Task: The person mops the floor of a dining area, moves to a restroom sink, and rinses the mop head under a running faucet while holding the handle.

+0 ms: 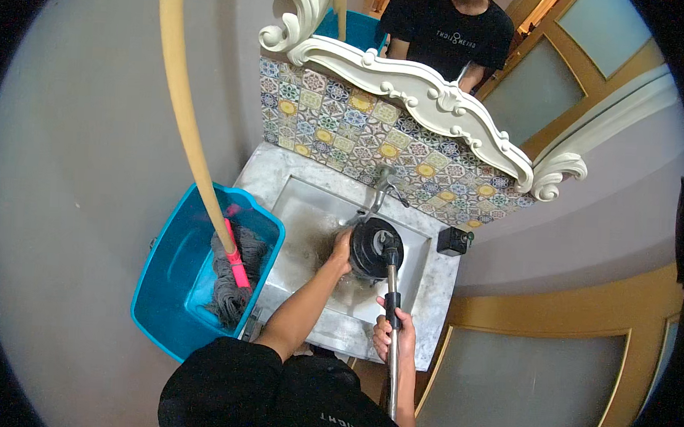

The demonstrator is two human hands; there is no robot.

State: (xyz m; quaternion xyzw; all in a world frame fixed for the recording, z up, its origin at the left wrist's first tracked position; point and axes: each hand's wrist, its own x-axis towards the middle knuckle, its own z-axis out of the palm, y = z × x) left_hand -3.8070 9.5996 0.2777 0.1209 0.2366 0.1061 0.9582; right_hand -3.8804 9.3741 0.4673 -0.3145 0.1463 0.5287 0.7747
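My left hand (pixel 343 251) is at the left side of a round black mop head (pixel 369 255), its fingers partly hidden behind it; the head is tilted above the rectangular sink (pixel 289 251). My right hand (pixel 395 330) is closed around the metal pole (pixel 393 359), near its black collar, and the pole joins the centre of the round head. From the chrome faucet (pixel 380 193), just above the head, water appears to run. Murky water splashes and lies in the basin below and left of the head.
A blue bucket (pixel 159 280) stands left of the sink, holding a grey string mop (pixel 239 266) with a wooden handle (pixel 188 121). A small black container (pixel 452 242) sits on the marble counter (pixel 443 292). The white mirror frame (pixel 416 93) overhangs; a door (pixel 544 297) is at right.
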